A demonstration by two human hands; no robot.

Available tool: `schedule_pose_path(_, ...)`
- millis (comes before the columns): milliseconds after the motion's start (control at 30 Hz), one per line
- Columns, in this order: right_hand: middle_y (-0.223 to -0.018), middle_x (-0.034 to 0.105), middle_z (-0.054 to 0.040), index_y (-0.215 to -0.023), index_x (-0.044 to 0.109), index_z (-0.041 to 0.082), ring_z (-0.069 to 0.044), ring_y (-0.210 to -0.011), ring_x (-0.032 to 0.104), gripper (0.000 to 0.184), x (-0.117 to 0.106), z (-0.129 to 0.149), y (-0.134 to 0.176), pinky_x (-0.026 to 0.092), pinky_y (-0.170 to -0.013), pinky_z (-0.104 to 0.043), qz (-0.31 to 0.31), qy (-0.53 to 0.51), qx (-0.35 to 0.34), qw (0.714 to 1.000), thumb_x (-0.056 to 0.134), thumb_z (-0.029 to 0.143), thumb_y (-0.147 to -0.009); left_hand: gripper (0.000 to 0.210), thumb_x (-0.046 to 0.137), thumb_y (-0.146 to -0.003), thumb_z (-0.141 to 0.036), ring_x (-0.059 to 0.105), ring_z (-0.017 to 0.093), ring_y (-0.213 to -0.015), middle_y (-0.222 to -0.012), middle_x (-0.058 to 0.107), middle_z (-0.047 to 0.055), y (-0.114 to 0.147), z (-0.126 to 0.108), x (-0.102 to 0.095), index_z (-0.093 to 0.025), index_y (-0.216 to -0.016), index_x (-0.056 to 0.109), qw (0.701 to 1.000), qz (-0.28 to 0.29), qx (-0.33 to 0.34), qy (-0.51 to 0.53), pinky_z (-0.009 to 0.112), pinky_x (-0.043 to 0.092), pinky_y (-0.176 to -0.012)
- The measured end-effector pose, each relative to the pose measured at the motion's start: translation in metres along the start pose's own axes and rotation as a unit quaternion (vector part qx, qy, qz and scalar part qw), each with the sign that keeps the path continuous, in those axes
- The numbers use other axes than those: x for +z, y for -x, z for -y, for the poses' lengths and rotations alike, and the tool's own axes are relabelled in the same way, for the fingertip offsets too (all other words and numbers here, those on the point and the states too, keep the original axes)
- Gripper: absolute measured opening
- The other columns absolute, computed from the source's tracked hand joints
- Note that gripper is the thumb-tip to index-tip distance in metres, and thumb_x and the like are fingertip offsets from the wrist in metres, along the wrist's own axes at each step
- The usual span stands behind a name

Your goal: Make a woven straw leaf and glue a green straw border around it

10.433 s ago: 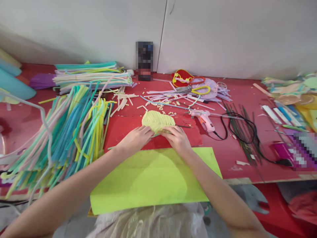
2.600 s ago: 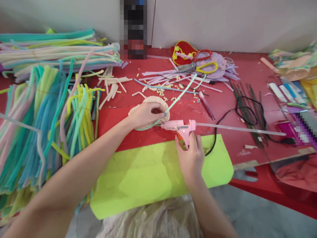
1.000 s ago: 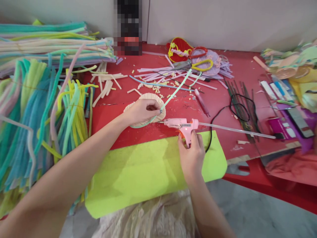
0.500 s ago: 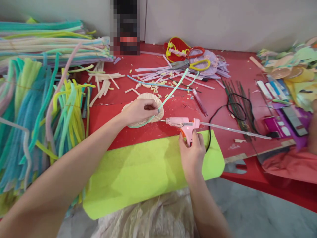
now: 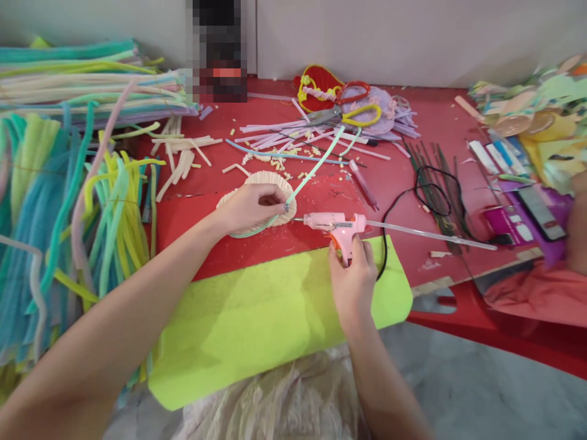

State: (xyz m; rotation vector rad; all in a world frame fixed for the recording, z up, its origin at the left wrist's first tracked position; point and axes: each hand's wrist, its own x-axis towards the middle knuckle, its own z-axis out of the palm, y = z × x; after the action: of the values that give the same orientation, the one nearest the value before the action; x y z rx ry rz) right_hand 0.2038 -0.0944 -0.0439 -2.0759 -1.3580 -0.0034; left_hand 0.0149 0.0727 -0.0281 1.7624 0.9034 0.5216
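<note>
My left hand (image 5: 257,211) is closed in a pinch on a mint-green pipe cleaner (image 5: 316,166), at the right side of a cream, ribbed, rounded piece (image 5: 278,183) on the red table. Part of the pipe cleaner runs along that piece's lower edge, and its free end sticks up to the right. In my right hand (image 5: 355,284) is a pink glue gun (image 5: 333,225), fingers wrapped round its handle. The nozzle points left, close to the cream piece's edge; whether they touch I cannot tell. A long clear glue stick (image 5: 426,234) juts from its back.
Bundles of coloured pipe cleaners (image 5: 41,201) crowd the left. Scissors (image 5: 339,116) lie on lilac strips at the back. The black cord (image 5: 431,189) coils at right near a phone (image 5: 541,211). A yellow-green sheet (image 5: 257,324) covers the front edge. A person's coral-clothed part (image 5: 536,293) shows at right.
The view has shifted slightly, so everything sits a little further left. Both hands keep their holds on the pipe cleaner and the glue gun, with hardly any movement between them.
</note>
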Motion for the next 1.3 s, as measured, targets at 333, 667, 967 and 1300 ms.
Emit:
schedule_pose_path(333, -0.103, 0.060, -0.0142, -0.125, 0.058, 0.012, -0.024, -0.087, 0.062, 0.042, 0.000, -0.002, -0.002, 0.055, -0.072, -0.038, 0.002, -0.002, 0.017, 1.000, 0.056, 0.033, -0.089, 0.015, 0.061, -0.078, -0.031, 0.061, 0.013, -0.077, -0.082, 0.067, 0.001, 0.001, -0.006, 0.000, -0.017, -0.081, 0.065, 1.000, 0.001, -0.003, -0.029, 0.029, 0.050, -0.079)
schedule_pose_path(667, -0.100, 0.061, -0.0121, -0.122, 0.059, 0.014, -0.023, -0.087, 0.061, 0.038, 0.000, -0.004, -0.007, 0.054, -0.075, -0.037, -0.009, 0.006, -0.002, 1.000, 0.054, 0.033, -0.090, 0.017, 0.060, -0.079, -0.033, 0.061, 0.014, -0.077, -0.084, 0.068, 0.001, 0.002, -0.009, 0.001, -0.018, -0.082, 0.066, 0.999, 0.001, -0.010, -0.042, 0.029, 0.050, -0.079)
schedule_pose_path(967, -0.098, 0.061, -0.0118, -0.119, 0.059, 0.012, -0.023, -0.084, 0.061, 0.037, 0.002, -0.003, -0.011, 0.053, -0.074, -0.037, 0.000, 0.030, 0.005, 1.000, 0.055, 0.033, -0.089, 0.018, 0.061, -0.079, -0.035, 0.061, 0.014, -0.078, -0.083, 0.067, 0.001, 0.001, -0.005, 0.001, -0.018, -0.083, 0.066, 0.999, 0.002, -0.006, -0.042, 0.029, 0.050, -0.078)
schedule_pose_path(1300, -0.094, 0.058, -0.0101, -0.098, 0.061, 0.015, -0.025, -0.087, 0.059, 0.038, -0.001, -0.047, -0.083, 0.050, -0.078, -0.043, -0.076, 0.098, 0.026, 0.992, 0.066, 0.048, -0.079, 0.018, 0.061, -0.079, -0.035, 0.062, 0.015, -0.078, -0.086, 0.070, 0.002, 0.004, -0.013, 0.002, -0.019, -0.085, 0.068, 0.998, -0.003, -0.024, -0.058, 0.029, 0.050, -0.079)
